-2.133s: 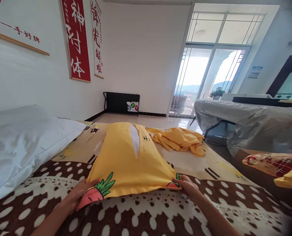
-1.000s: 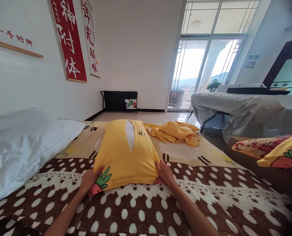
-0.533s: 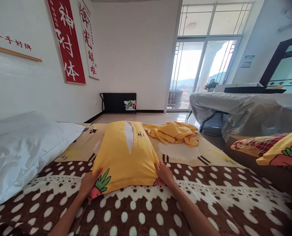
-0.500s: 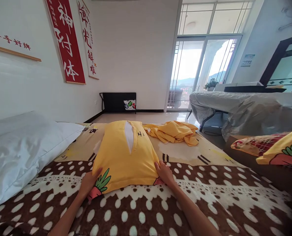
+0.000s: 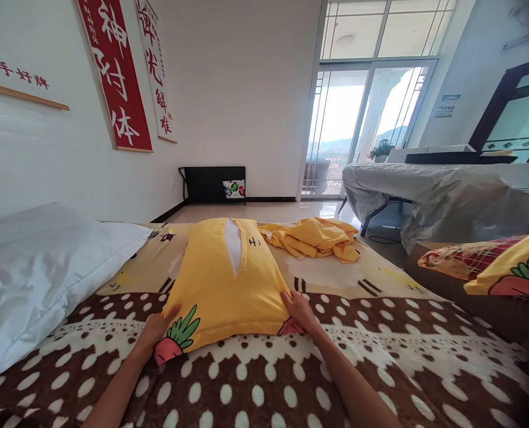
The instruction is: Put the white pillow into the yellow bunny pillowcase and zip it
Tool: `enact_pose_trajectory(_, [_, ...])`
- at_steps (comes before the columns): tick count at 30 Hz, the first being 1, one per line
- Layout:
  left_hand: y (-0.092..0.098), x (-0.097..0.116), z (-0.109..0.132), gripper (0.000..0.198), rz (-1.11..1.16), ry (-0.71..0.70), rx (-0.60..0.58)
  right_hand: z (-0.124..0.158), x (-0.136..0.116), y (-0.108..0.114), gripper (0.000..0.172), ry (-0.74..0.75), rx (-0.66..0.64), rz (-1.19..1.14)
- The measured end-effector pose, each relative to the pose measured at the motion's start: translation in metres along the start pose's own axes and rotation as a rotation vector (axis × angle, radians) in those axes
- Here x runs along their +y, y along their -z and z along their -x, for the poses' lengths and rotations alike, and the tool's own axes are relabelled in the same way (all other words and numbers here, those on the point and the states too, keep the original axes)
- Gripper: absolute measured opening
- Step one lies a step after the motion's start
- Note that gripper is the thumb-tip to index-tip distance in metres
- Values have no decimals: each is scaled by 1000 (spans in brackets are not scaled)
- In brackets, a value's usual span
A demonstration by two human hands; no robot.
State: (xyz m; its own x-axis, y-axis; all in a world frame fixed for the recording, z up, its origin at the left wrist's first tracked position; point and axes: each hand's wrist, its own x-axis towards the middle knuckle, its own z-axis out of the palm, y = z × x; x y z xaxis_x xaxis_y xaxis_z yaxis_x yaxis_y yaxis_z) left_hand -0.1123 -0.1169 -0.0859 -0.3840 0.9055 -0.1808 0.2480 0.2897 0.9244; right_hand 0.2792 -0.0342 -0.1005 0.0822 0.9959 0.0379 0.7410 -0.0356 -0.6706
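Observation:
A pillow in a yellow carrot-print cover (image 5: pixel 224 285) lies on the brown dotted blanket (image 5: pixel 268 380) in front of me. A slit along its top shows the white insert. My left hand (image 5: pixel 157 330) grips the near left corner of the cover, fingers tucked under the carrot print. My right hand (image 5: pixel 298 309) presses on the near right corner, fingers curled on the fabric. A second yellow cover (image 5: pixel 313 238) lies crumpled just beyond the pillow, to the right.
A bare white pillow (image 5: pixel 37 267) rests at the left against the wall. At the right edge lies another carrot-print pillow (image 5: pixel 509 270) over a red patterned one. A plastic-covered table (image 5: pixel 447 196) stands beyond the bed, before the balcony doors.
Both hands moved inward from the stretched corners and now hold the cover's near corners against the pillow. The pillow looks plumper and narrower. In the last half second almost nothing moved.

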Motion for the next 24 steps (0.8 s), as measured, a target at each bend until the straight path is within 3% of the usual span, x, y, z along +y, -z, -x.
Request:
enact_pose_trajectory(8, [6,4,8,43,40,9,-54,-2,18,22,41,3,-188,-490])
enact_pose_trajectory(13, [13,-1,14,42,387,-36,-282,5,29,33,39,21,-295,-686])
enact_pose_trajectory(15, [14,-3,15,48,486,-12,-314,5,33,34,39,18,-346,-738])
enact_pose_trajectory(18, [12,-5,13,58,494,4,-291,2,36,31,34,-8,-347,-704])
enact_pose_trajectory(22, [9,-8,9,63,367,-38,-139,0,34,25,29,-11,-277,-607])
enact_pose_trajectory(24, [8,-11,7,63,366,-44,-119,-1,31,22,28,-7,-237,-550])
